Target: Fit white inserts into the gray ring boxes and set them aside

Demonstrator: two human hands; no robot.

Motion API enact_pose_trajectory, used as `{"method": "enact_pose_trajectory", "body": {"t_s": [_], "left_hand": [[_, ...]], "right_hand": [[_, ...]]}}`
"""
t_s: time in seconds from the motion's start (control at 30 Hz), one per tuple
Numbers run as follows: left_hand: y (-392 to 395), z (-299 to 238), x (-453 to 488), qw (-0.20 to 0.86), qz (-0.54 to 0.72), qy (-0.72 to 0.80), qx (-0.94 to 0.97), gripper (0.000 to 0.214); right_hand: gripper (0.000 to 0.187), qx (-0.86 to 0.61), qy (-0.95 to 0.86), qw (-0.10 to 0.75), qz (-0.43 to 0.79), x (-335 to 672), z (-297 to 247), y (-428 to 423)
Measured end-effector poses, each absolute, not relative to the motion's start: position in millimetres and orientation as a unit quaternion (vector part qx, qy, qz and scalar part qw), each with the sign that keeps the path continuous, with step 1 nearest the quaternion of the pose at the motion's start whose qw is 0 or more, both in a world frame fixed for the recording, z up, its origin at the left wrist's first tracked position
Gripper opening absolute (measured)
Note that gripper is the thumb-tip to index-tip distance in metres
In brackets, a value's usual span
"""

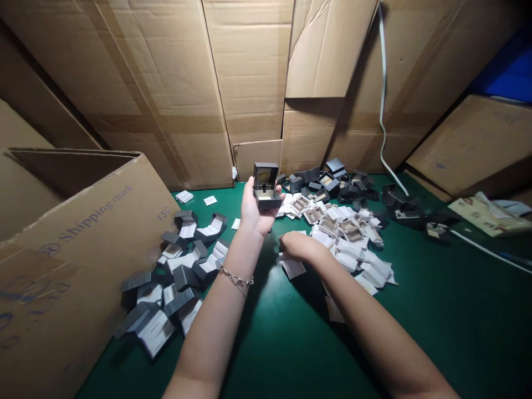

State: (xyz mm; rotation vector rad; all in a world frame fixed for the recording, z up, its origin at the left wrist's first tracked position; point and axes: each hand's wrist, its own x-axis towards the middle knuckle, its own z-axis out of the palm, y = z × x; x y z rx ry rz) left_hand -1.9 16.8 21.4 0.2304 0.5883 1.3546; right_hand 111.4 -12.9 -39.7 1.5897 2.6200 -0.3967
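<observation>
A small black hinged jewelry box (266,194) rests in my left hand (256,213), fingers wrapped around its sides. Its lid stands up, showing a dark inside and a pale strip along the front. To the right and lower, my right hand (296,246) is curled with the fingertips turned down and mostly hidden. A white folded insert (293,267) shows just under those fingers and appears pinched by them. Close beyond lies a heap of white inserts (347,244), some with beige padded centres.
Several opened dark boxes with white linings (185,269) lie at left beside a large carton (83,238). More black boxes (328,180) are piled at the back. Cardboard (249,66) walls the green table (266,343). A white cable (383,83) hangs at right.
</observation>
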Motion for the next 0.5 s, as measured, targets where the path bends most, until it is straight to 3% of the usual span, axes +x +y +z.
{"method": "enact_pose_trajectory", "body": {"t_s": [0.1,0.3,0.5], "left_hand": [[18,19,-2,0.732,0.619,0.263,0.106,0.041],[19,15,1,0.737,0.607,0.283,0.095,0.041],[16,12,9,0.753,0.568,0.310,0.120,0.041]], "right_hand": [[0.013,0.522,0.843,-0.004,-0.129,120,-32,-7],[0.019,0.566,0.811,-0.098,-0.113,142,3,-3],[0.019,0.623,0.697,-0.353,-0.046,159,26,-10]]}}
